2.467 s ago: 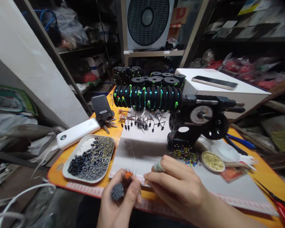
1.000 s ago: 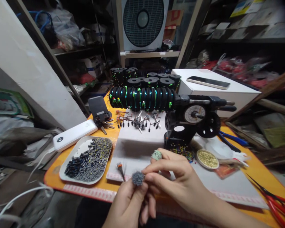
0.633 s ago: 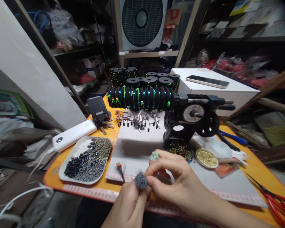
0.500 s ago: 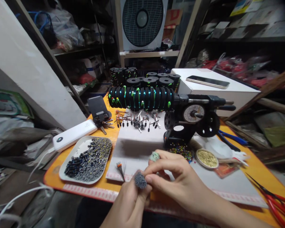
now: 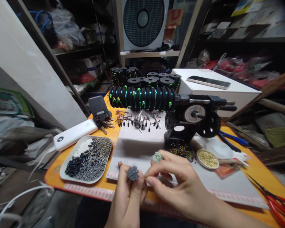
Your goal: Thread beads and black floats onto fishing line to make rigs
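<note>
My left hand [image 5: 130, 196] is closed around a tight bundle of thin grey-tipped pieces [image 5: 133, 173], their small ends packed together facing up. Close beside it, my right hand [image 5: 178, 177] pinches thumb and forefinger together at something too small and thin to name. A pale green lump [image 5: 157, 156] sits against a finger of my right hand. Just behind my left hand, an orange-banded tuft of thin wires [image 5: 120, 164] lies partly hidden on the white board [image 5: 133, 142]. To the left, a white tray [image 5: 61, 172] holds many small grey, black and yellow pieces.
A black winding machine [image 5: 185, 123] carries a row of black spools [image 5: 142, 98] with green line. Right of it are a dish of gold bits [image 5: 207, 159], blue-handled pliers [image 5: 235, 139] and red-handled scissors [image 5: 275, 202]. A white power bank [image 5: 75, 134] and a phone stand [image 5: 98, 109] stand left.
My left hand has shifted slightly left and up with the bundle, now partly covering the wire tuft. A small gap has opened between the bundle and my right fingertips.
</note>
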A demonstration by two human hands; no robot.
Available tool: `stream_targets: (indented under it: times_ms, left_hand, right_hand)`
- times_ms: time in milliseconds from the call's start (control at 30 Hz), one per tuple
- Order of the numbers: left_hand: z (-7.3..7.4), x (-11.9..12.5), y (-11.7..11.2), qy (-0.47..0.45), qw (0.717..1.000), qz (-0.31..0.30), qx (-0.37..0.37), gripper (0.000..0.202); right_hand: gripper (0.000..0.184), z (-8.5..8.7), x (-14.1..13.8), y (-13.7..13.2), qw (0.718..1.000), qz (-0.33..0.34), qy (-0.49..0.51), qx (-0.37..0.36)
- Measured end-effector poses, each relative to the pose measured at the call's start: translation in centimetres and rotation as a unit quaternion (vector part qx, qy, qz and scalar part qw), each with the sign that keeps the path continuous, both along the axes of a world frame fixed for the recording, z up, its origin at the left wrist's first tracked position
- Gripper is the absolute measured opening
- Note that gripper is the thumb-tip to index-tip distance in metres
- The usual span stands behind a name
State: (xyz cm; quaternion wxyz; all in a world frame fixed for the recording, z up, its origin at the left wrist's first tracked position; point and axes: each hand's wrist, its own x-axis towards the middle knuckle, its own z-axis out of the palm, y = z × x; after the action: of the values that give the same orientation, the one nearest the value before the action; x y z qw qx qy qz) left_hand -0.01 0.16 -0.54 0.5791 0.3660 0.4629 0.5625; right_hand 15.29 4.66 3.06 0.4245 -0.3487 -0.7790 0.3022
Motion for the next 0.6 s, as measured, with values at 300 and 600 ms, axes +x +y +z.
stream_targets:
  times_ms: [300,600]
  left_hand:
    - [-1.1,-0.3,-0.3,0.092,0.970,0.112,0.194,0.020]
    - [-2.5,-0.7,-0.5,0.250,0.912,0.172,0.275,0.012]
  right_hand:
    - [0.017,-0.2,-0.2,0.1,0.996,0.050,-0.062,0.041]
    - [0.017,-0.2,-0.2,-0.1,0.996,0.059,-0.060,0.031]
